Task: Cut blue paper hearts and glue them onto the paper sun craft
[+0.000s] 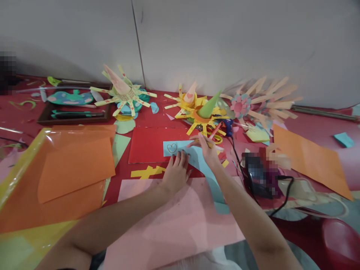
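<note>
My left hand [176, 170] lies with fingers spread, its fingertips on the lower edge of a light blue paper strip [182, 143]. A heart outline [172, 148] is drawn in a gold-brown line near the strip's left end. The strip rests on a red sheet [146, 144], and its curling tail [210, 180] runs down under my right forearm. Above the strip's right part, my right hand [207, 148] is closed around a slim yellowish pencil [210, 144]; its tip is too blurred to make out. A pink sheet [168, 225] spreads out beneath both forearms.
Paper cones with fringed strips [123, 92] stand along the wall, one with a green cone [209, 107]. Orange sheets [78, 165] lie left, another orange sheet [312, 161] right. A brown tray [74, 120] holds pens. A phone with a cable [261, 176] sits right; yellow scissors [217, 139] lie behind my right hand.
</note>
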{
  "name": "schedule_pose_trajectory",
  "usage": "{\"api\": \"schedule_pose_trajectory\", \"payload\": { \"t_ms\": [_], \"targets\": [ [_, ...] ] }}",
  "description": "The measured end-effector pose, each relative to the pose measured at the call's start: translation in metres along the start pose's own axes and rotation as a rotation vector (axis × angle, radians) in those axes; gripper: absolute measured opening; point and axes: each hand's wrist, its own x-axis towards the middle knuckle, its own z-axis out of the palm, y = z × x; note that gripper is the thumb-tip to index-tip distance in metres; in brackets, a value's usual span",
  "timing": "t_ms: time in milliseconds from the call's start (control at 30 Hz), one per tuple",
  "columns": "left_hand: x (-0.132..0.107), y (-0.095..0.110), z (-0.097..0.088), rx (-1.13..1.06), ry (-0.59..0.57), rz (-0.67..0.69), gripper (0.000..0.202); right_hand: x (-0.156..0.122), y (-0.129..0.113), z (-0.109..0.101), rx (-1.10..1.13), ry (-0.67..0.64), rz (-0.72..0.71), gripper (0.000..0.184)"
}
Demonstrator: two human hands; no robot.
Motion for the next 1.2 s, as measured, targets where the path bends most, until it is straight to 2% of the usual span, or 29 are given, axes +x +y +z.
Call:
{"api": "schedule_pose_trajectory", "payload": {
  "t_ms": [100,300,500,633,1200],
  "targets": [
    [-0.001,0.000,0.000,-0.003,-0.001,0.006,0.054,0.010,0.007,0.011,0.082,-0.058,0.076,0.047],
    [-0.005,-0.002,0.002,-0.023,0.021,0.004,0.052,0.013,0.023,0.018,0.208,-0.049,0.102,0.029],
    [-0.008,-0.001,0.005,-0.009,0.044,-0.002,0.052,0.010,0.020,0.019,-0.029,0.096,0.020,0.036],
    [-0.008,-0.002,0.009,-0.019,0.044,0.000,0.051,0.012,0.023,0.016,-0.116,0.113,0.009,0.037],
    [-0.009,0.001,0.011,-0.035,0.032,-0.010,0.052,0.010,0.028,0.017,-0.193,0.188,-0.008,0.036]
  ]
}}
